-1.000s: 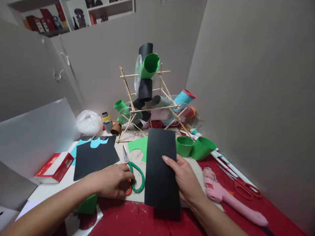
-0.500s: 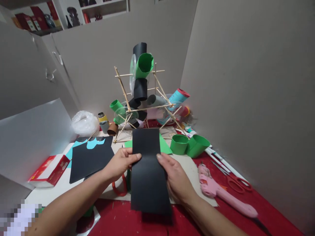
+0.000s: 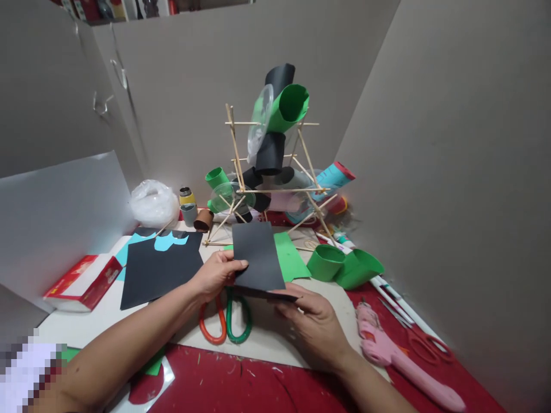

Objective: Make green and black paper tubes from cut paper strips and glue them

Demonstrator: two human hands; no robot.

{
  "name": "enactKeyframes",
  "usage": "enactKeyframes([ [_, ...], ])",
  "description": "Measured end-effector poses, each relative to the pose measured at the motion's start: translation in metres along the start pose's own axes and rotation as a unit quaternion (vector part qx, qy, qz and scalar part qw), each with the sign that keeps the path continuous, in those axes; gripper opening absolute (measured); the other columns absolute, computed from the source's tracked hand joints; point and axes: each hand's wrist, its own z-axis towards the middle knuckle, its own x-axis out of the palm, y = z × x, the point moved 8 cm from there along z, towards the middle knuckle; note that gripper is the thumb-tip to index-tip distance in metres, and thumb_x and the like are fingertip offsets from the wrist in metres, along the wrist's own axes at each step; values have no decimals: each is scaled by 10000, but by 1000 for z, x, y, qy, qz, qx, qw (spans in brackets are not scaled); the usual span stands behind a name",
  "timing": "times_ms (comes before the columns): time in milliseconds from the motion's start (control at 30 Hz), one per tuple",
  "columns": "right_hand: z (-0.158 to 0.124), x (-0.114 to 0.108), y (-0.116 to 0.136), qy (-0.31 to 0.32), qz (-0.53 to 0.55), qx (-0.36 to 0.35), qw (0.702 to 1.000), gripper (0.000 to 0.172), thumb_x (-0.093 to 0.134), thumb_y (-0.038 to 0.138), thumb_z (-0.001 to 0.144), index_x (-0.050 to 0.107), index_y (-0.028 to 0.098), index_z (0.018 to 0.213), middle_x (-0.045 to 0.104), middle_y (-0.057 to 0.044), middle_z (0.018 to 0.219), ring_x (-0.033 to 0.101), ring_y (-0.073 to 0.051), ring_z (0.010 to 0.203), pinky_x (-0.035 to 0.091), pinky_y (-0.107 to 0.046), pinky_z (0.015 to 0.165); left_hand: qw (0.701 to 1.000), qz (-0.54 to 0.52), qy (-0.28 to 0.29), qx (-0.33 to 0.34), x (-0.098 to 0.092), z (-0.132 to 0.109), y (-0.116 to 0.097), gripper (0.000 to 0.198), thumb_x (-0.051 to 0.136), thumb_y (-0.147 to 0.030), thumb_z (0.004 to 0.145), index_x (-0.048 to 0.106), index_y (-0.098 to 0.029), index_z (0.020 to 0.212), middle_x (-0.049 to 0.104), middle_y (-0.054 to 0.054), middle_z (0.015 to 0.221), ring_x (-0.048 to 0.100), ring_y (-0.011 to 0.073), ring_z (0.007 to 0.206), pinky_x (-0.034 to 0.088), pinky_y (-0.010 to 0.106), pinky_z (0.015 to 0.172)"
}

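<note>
A black paper strip is held up between both hands over the cardboard. My left hand pinches its left edge, thumb on top. My right hand grips the lower right corner, where the near end bends under. Below the strip lie scissors with one orange handle and one green handle; their blades are hidden. Behind the strip is a green paper sheet. To its right sit two green paper tubes, one upright and one tilted.
A stick frame carrying a wheel of green and black paper cups stands at the back. On the right lie a pink glue gun and red-handled scissors. Black sheets and a red box are at left.
The strip's near end has been bent under, so it looks shorter. My right hand has shifted down to its lower corner. The view has turned slightly left, uncovering the orange and green handles.
</note>
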Motion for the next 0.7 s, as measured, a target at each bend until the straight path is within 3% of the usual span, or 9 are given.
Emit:
enactKeyframes([
  [100, -1, 1, -9, 5, 4, 65, 998, 402, 606, 444, 844, 686, 193, 541, 604, -30, 573, 530, -157, 552, 420, -257, 530, 1000, -14, -11, 22, -6, 4, -1, 315, 816, -311, 640, 693, -130, 866, 701, 32, 741, 626, 129, 621, 459, 232, 589],
  [200, -1, 2, -17, 6, 20, 123, 992, 445, 592, 517, 835, 677, 191, 544, 605, -30, 572, 523, -161, 555, 420, -260, 533, 998, 0, -31, 53, -10, 5, -5, 301, 793, -365, 676, 681, -128, 822, 682, 14, 698, 585, 111, 583, 431, 215, 561],
  [300, 2, 1, -22, -4, 30, 138, 990, 421, 615, 543, 807, 712, 204, 577, 653, -48, 682, 582, -212, 746, 474, -314, 717, 994, 65, -34, 84, -9, 3, -10, 309, 758, -413, 711, 664, -121, 748, 648, -1, 645, 536, 98, 548, 402, 207, 536],
  [433, 3, -2, -33, -32, 80, 175, 981, 337, 658, 533, 780, 788, 229, 842, 712, -66, 935, 544, -273, 1083, 388, -408, 977, 980, 160, 9, 122, 5, -4, -13, 244, 657, -369, 798, 681, -131, 750, 657, 6, 677, 575, 132, 624, 456, 237, 613],
  [533, 1, -4, -41, -58, 133, 190, 971, 296, 675, 482, 788, 783, 234, 909, 701, -63, 1073, 495, -265, 1197, 351, -395, 1022, 945, 267, 46, 184, 18, -11, -18, 183, 568, -216, 836, 729, -157, 898, 718, 26, 839, 643, 186, 814, 506, 289, 769],
  [700, -1, -4, -49, -70, 214, 217, 950, 180, 699, 371, 775, 783, 227, 842, 679, -45, 1151, 554, -223, 1117, 392, -314, 946, 864, 395, 56, 308, 24, -19, -21, 522, 453, -22, 790, 628, -210, 1243, 681, 60, 1197, 620, 216, 1114, 462, 386, 999],
])
